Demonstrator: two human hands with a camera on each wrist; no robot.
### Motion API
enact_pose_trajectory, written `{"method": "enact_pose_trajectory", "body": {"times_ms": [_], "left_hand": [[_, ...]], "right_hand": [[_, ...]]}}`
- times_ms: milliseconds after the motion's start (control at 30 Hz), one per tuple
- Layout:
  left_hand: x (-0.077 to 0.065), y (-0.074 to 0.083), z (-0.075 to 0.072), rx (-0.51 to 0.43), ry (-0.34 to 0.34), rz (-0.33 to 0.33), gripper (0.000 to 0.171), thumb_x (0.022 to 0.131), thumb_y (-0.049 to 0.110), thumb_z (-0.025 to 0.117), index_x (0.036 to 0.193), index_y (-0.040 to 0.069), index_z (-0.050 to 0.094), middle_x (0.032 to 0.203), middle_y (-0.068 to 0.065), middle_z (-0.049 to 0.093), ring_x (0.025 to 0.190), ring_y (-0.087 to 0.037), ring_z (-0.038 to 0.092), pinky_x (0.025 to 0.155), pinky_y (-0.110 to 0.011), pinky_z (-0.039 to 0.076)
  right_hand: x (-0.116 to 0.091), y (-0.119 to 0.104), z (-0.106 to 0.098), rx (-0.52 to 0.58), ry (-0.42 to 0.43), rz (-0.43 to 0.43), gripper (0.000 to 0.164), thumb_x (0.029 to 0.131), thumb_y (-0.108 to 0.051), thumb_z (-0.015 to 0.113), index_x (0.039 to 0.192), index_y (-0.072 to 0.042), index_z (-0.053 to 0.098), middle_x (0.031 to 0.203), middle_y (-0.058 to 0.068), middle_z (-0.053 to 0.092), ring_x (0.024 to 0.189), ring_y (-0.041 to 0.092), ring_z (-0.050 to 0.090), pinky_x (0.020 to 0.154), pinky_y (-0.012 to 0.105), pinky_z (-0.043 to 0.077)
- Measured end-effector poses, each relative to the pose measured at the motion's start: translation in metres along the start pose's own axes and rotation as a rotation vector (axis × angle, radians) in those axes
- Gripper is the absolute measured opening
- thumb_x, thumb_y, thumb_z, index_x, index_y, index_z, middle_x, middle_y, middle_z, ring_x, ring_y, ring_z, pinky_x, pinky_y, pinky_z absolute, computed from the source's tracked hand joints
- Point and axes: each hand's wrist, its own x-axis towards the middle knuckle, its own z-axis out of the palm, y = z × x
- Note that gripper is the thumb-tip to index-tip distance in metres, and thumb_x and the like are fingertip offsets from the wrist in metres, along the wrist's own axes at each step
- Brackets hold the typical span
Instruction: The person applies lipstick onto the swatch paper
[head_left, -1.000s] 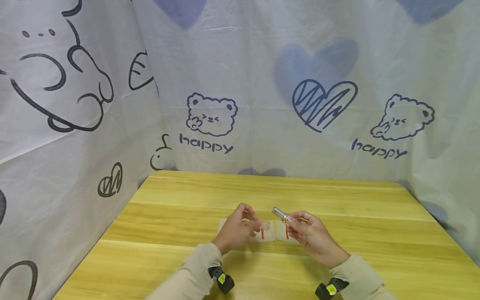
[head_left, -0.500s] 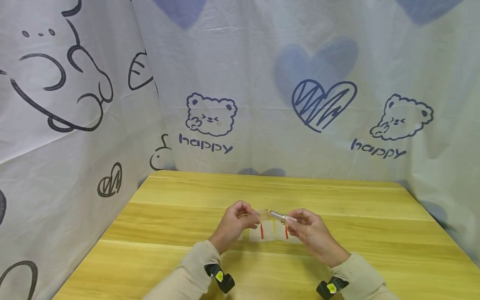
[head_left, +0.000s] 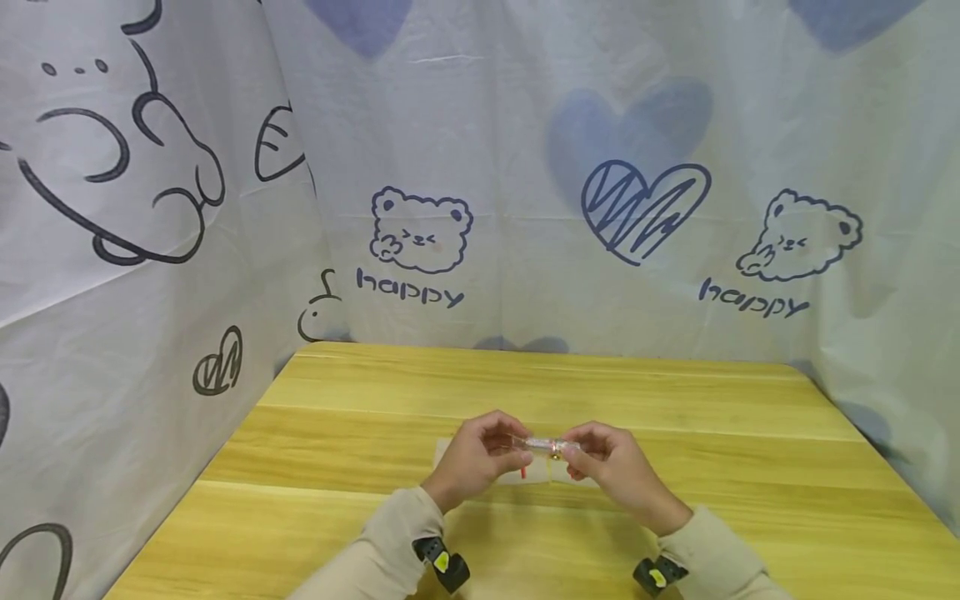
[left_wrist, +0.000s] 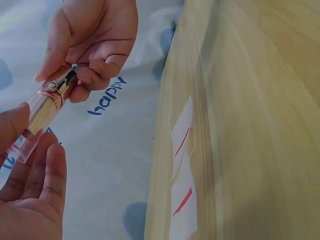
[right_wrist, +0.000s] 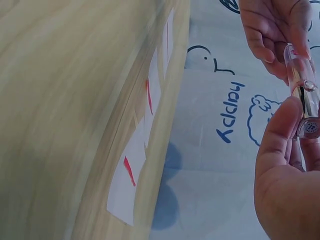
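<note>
Over the middle of the table, a lipstick (head_left: 551, 446) is held level between both hands. My left hand (head_left: 472, 462) pinches its clear cap (left_wrist: 21, 151) between thumb and fingers. The cap surrounds the metallic tube (left_wrist: 44, 114), which shows gold through it in the left wrist view. My right hand (head_left: 626, 479) grips the base end, where a round label (right_wrist: 311, 128) faces the right wrist camera. A small ring-like ornament (left_wrist: 51, 86) sits at the collar. White paper pieces (head_left: 536, 473) with red strokes lie beneath the hands, partly hidden by them.
The wooden table (head_left: 360, 542) carries the paper pieces in a row, each marked with a red streak (right_wrist: 129, 171). White printed curtains (head_left: 510, 167) stand along its back and sides. Black bands with small devices (head_left: 442, 565) are strapped on both wrists.
My left hand has brought the clear cap to the right and over the lipstick's metallic tube. The right hand has shifted slightly left, and the two hands are now closer together.
</note>
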Motion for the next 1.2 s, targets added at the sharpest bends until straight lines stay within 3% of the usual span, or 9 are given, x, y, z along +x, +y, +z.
{"method": "enact_pose_trajectory", "body": {"times_ms": [333,533,700,800,1000,1200], "left_hand": [[0.0,0.0,0.002,0.02,0.011,0.023,0.017,0.088,0.003,0.07,0.103,-0.002,0.064,0.095,-0.01,0.064,0.085,-0.017,0.064,0.075,-0.026,0.053],[0.001,-0.001,0.001,0.044,0.001,-0.005,0.025,0.089,0.008,0.071,0.11,-0.001,0.063,0.1,-0.009,0.065,0.089,-0.018,0.064,0.078,-0.027,0.053],[0.001,-0.002,0.003,0.092,-0.044,-0.015,0.033,0.089,0.011,0.072,0.118,0.002,0.061,0.103,-0.009,0.067,0.091,-0.019,0.065,0.079,-0.028,0.054],[0.002,-0.003,0.001,0.13,-0.054,-0.04,0.038,0.091,0.016,0.071,0.125,0.005,0.058,0.109,-0.009,0.067,0.096,-0.02,0.065,0.081,-0.03,0.054],[0.0,-0.011,-0.016,0.297,0.001,-0.092,0.034,0.094,0.024,0.067,0.121,0.007,0.06,0.115,-0.011,0.065,0.099,-0.021,0.063,0.082,-0.035,0.053],[-0.01,-0.023,-0.042,0.541,0.036,-0.226,0.038,0.094,0.027,0.066,0.123,0.003,0.059,0.121,-0.014,0.061,0.107,-0.03,0.059,0.087,-0.045,0.051]], "right_hand": [[0.0,-0.004,0.002,-0.03,-0.058,0.023,0.031,0.098,-0.02,0.061,0.108,0.009,0.059,0.097,0.021,0.064,0.081,0.029,0.065,0.072,0.034,0.057],[0.003,-0.001,0.004,-0.201,-0.106,-0.037,0.024,0.093,-0.019,0.068,0.104,0.002,0.062,0.092,0.008,0.065,0.083,0.024,0.064,0.071,0.032,0.056],[0.006,0.008,0.006,-0.36,-0.119,-0.151,0.027,0.09,-0.02,0.072,0.11,-0.003,0.067,0.089,0.0,0.068,0.075,0.012,0.062,0.063,0.027,0.054],[0.007,0.012,0.004,-0.417,-0.122,-0.173,0.026,0.091,-0.021,0.07,0.111,-0.004,0.068,0.087,-0.003,0.066,0.07,0.009,0.059,0.059,0.026,0.051],[0.006,0.016,-0.006,-0.432,-0.028,-0.076,0.021,0.094,-0.018,0.067,0.109,-0.004,0.063,0.093,0.001,0.064,0.076,0.013,0.06,0.064,0.027,0.052],[0.005,0.023,-0.025,-0.395,0.104,0.079,0.019,0.093,-0.016,0.067,0.108,-0.004,0.06,0.116,0.013,0.061,0.09,0.02,0.065,0.074,0.031,0.055]]}}
